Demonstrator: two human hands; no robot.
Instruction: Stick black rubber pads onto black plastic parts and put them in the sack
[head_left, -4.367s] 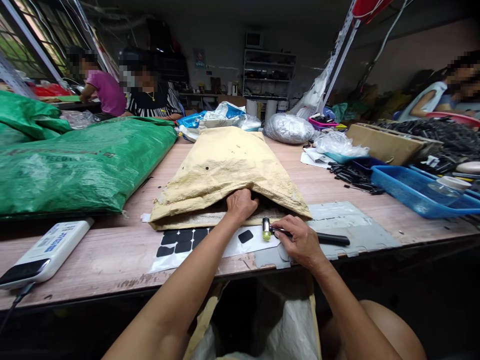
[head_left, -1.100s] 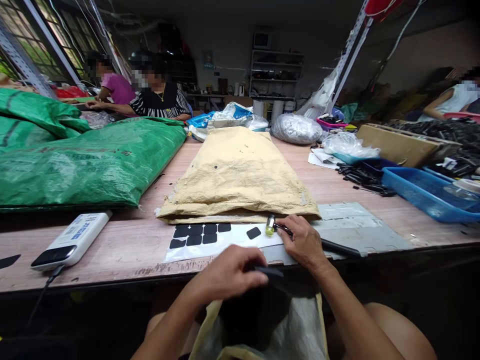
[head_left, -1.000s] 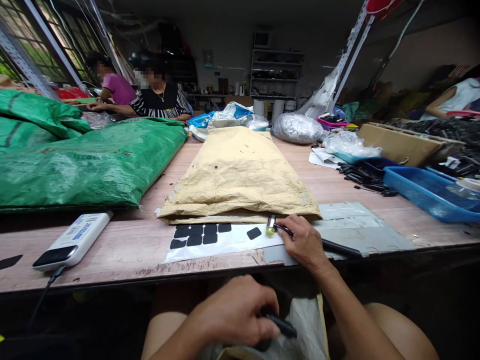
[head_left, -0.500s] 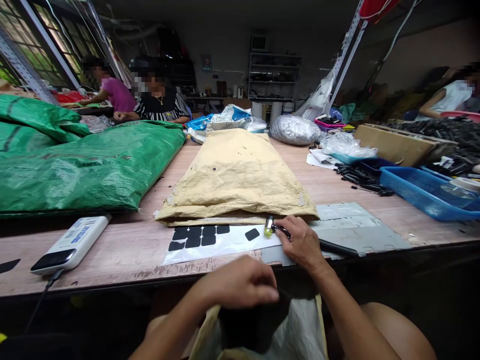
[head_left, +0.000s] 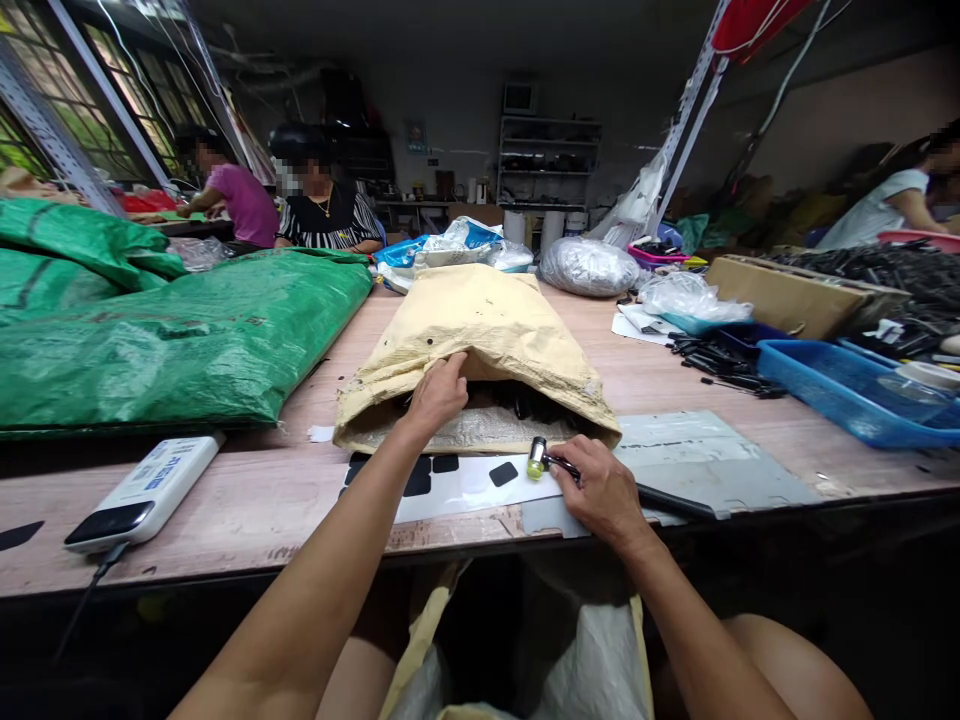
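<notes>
The yellow sack (head_left: 495,310) lies on the table with its mouth gaping toward me. My left hand (head_left: 439,395) is at the upper edge of that mouth and grips it, holding the flap raised; part of the fingers is hidden. Dark items show inside, too shaded to name. My right hand (head_left: 600,485) is closed around the black handle of a small hammer (head_left: 535,458) with a yellow-green tip, resting at the table's front. Beneath the hammer is a white sheet (head_left: 465,490) with black rounded-square pads (head_left: 503,474). My left arm covers part of that sheet.
Left stand a green sack (head_left: 187,340) and a white power bank (head_left: 142,495) with a cable. A grey board (head_left: 720,455), a blue tray (head_left: 847,385) and black pieces (head_left: 727,365) are right. An open sack (head_left: 600,660) is at my lap. Other people sit farther back.
My left hand has moved from above my lap forward to the yellow sack on the table. The sack's mouth, nearly flat before, is now lifted open. My right hand stays on the hammer.
</notes>
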